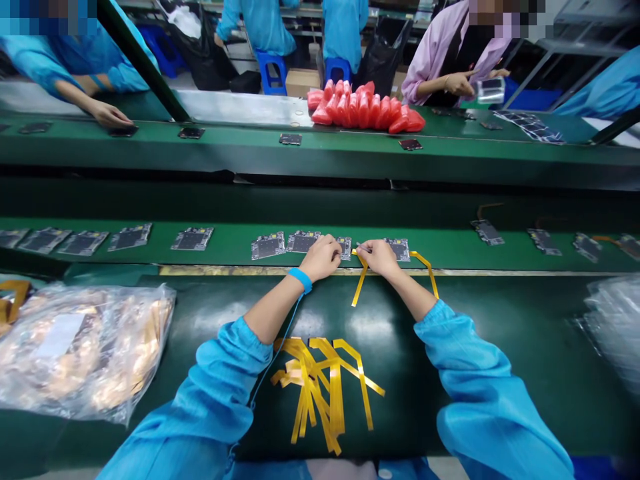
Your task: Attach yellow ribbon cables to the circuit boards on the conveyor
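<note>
My left hand (321, 257) rests at the near edge of the green conveyor belt (225, 241), its fingers closed against a small circuit board (344, 247). My right hand (377, 257) pinches the end of a yellow flex strip (361, 283) that hangs down over the dark work mat (200, 313). A second yellow flex strip (426, 267) arcs to the right of that hand, beside another circuit board (400, 248). A blue wrist strap (301, 279) circles my left wrist. A loose pile of yellow flex strips (325, 387) lies on the mat between my forearms.
Several circuit boards (190, 238) lie in a row along the belt. A clear plastic bag (80, 350) of parts sits at the left, another bag (615, 327) at the right. Red pouches (365, 110) lie on the far belt, where other people in blue and pink coats work.
</note>
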Demonstrator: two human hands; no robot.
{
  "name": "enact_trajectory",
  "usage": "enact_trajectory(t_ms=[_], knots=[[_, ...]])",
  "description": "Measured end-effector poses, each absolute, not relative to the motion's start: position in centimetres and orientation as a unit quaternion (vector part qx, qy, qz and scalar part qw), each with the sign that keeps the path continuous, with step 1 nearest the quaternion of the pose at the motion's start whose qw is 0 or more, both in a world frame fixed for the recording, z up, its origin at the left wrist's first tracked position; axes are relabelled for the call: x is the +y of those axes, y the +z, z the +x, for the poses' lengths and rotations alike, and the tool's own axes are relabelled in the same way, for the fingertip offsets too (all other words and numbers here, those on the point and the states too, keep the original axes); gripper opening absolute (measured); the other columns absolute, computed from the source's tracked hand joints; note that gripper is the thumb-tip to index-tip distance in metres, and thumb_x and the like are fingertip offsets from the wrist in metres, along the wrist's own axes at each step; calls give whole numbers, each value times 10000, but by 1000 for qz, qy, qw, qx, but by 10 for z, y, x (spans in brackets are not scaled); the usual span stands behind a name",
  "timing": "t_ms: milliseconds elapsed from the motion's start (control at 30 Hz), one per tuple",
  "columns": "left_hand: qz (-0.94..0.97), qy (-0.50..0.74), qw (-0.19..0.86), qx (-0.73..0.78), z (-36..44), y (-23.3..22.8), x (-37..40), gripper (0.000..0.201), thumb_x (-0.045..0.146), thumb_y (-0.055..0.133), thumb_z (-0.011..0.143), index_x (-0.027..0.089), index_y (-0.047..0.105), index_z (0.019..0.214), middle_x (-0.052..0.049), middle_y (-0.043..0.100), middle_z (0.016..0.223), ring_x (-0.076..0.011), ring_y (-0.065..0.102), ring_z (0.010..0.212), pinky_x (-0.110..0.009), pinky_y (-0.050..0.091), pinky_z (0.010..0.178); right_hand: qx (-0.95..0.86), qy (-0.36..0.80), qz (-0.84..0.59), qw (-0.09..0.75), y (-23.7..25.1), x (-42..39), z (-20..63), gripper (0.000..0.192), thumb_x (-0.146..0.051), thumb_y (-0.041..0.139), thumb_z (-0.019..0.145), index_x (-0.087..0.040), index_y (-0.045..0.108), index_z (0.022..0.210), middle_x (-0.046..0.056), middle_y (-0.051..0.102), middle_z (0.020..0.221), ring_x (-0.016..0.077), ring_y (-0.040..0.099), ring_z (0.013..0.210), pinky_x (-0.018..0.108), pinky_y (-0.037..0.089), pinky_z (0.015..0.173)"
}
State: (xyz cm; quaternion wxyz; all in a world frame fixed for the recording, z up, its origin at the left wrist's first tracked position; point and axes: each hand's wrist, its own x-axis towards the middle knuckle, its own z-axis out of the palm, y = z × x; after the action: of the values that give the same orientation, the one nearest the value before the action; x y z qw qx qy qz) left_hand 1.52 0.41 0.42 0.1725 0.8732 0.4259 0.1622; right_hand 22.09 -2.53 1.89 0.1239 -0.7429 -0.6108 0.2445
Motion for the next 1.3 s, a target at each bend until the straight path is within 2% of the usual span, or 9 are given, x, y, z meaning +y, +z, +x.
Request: enact_trajectory(t_ms=[433, 800, 933, 1067, 1300], knots=[[886, 180, 176, 391, 22, 0, 2, 161, 105, 557, 870, 186, 692, 904, -90, 625, 1028, -260, 581, 1014, -429, 520, 961, -610, 247, -745, 110, 21, -27, 236, 241, -402, 631, 958, -250, 817, 951, 27, 785, 868, 203, 682, 820, 257, 382, 650], [916, 145, 126, 352, 32, 5, -10, 276, 144, 538, 925, 159, 727, 1124, -135, 626, 1184, -288, 543, 1104, -443, 500, 1026, -649, 259, -713, 54, 30, -10, 250, 227, -344, 650, 942, -203, 825, 910, 19, 763, 808, 147, 607, 684, 245, 332, 584], [925, 120, 102, 345, 39, 8, -17, 353, 204, 551, 966, 160, 692, 1286, -155, 614, 1261, -305, 527, 1156, -455, 484, 1036, -655, 246, -713, 38, 33, -10, 253, 214, -335, 653, 955, -223, 835, 960, 28, 788, 865, 166, 653, 752, 245, 362, 617], [933, 68, 60, 349, 51, 14, -26, 464, 332, 556, 1011, 206, 600, 1455, -182, 570, 1372, -349, 511, 1213, -478, 485, 975, -651, 230, -723, 32, 36, -14, 254, 222, -334, 642, 971, -247, 838, 1026, 44, 808, 949, 200, 702, 862, 255, 410, 672], [929, 36, 9, 368, 71, 16, -36, 466, 416, 474, 1060, 226, 571, 1475, -196, 528, 1472, -354, 500, 1260, -477, 456, 982, -666, 196, -719, 24, 39, -24, 262, 267, -398, 597, 1013, -262, 819, 1075, 65, 804, 1054, 245, 722, 1000, 280, 462, 760]])
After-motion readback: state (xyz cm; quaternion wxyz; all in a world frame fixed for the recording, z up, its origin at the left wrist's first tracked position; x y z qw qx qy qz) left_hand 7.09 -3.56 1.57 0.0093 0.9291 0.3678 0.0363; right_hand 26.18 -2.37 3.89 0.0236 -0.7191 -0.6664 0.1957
